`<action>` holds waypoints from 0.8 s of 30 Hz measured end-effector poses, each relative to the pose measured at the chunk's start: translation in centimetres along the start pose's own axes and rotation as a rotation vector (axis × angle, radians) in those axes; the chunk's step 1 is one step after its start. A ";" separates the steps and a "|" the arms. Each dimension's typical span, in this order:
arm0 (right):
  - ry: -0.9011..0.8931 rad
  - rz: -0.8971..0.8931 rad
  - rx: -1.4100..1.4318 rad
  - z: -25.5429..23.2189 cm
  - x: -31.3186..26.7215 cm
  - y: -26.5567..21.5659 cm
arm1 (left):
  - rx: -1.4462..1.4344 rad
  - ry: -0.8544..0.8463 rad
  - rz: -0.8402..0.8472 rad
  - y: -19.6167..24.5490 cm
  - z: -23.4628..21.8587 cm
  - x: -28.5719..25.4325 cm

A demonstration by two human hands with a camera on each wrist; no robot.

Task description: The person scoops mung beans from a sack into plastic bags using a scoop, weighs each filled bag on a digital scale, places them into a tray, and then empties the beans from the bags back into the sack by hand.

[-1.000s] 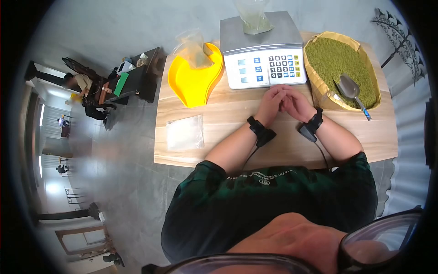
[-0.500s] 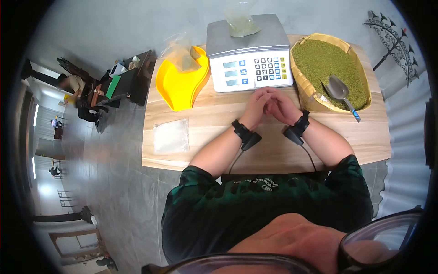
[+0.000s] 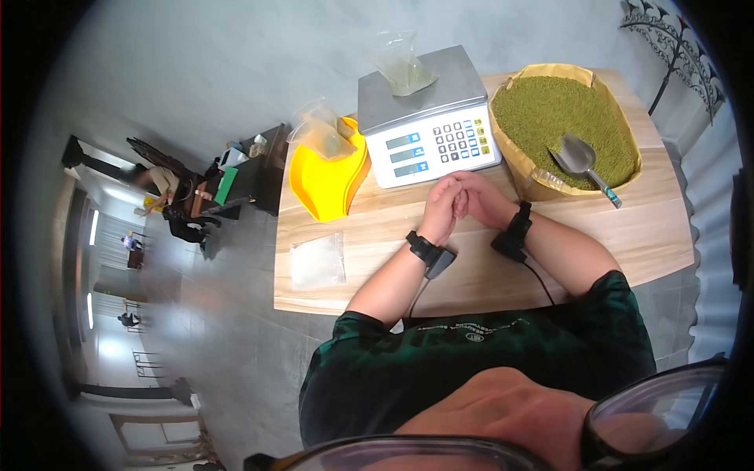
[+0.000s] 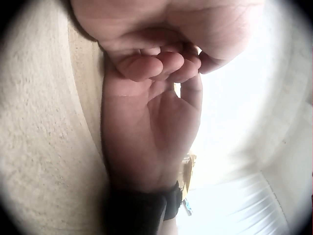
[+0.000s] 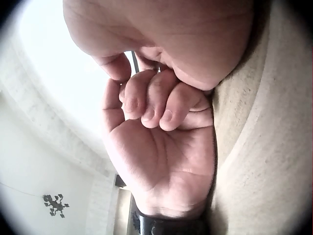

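Both forearms lie on the wooden table (image 3: pixel 393 271), and the two hands are clasped just in front of the white scale (image 3: pixel 440 145). My left hand (image 3: pixel 440 208) and right hand (image 3: pixel 483 200) have their fingers curled into each other. The wrist views show curled fingers (image 4: pixel 168 66) against a palm; how they interlock is partly hidden. A clear bag of green contents (image 3: pixel 408 77) rests on the scale's grey plate (image 3: pixel 452 74). Right of the scale, a metal scoop (image 3: pixel 577 153) lies on green grains (image 3: pixel 550 106) in an open paper sack (image 3: pixel 514 169).
At the left stands a yellow tray (image 3: pixel 326 188) with filled clear bags (image 3: pixel 322 133). Flat clear bags (image 3: pixel 317 261) lie nearer the front edge. A dark desk (image 3: pixel 255 180) and a seated person (image 3: pixel 165 184) are farther left. Black cables hang from the wrist straps.
The head view has shifted and tilted, so the table and scale appear lower and turned. The hands stay clasped in front of the scale.
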State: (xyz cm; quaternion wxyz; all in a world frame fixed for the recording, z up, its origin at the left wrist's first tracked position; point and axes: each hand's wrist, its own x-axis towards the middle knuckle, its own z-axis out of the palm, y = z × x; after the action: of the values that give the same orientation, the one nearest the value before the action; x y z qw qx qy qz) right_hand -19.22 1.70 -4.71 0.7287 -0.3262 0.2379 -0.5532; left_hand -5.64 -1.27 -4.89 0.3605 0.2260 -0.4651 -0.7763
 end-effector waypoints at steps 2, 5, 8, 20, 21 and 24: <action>0.001 0.003 0.006 -0.2 -0.1 0.2 | -0.001 -0.001 0.004 0.0 0.0 -0.2; -0.079 -0.002 0.080 -0.6 0.1 0.2 | -0.028 0.006 -0.013 0.1 0.1 0.0; -0.087 -0.011 0.049 0.4 -0.5 -0.5 | -0.044 -0.036 0.010 -0.3 0.1 -0.2; 0.001 0.028 0.199 -0.6 0.4 0.8 | 0.595 0.103 0.267 9.6 4.5 1.1; 0.007 0.020 0.203 -0.9 0.4 1.0 | 0.697 0.118 0.345 11.8 4.4 2.3; -0.054 0.002 0.149 -1.2 0.6 1.1 | 0.815 0.167 0.563 16.9 1.4 7.5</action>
State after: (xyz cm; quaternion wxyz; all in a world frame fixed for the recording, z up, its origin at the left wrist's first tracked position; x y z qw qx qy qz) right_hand -19.22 1.07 -6.30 0.7577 -0.2856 0.1768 -0.5595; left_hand -5.48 -11.49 10.57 0.4745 0.2755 -0.7431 -0.3832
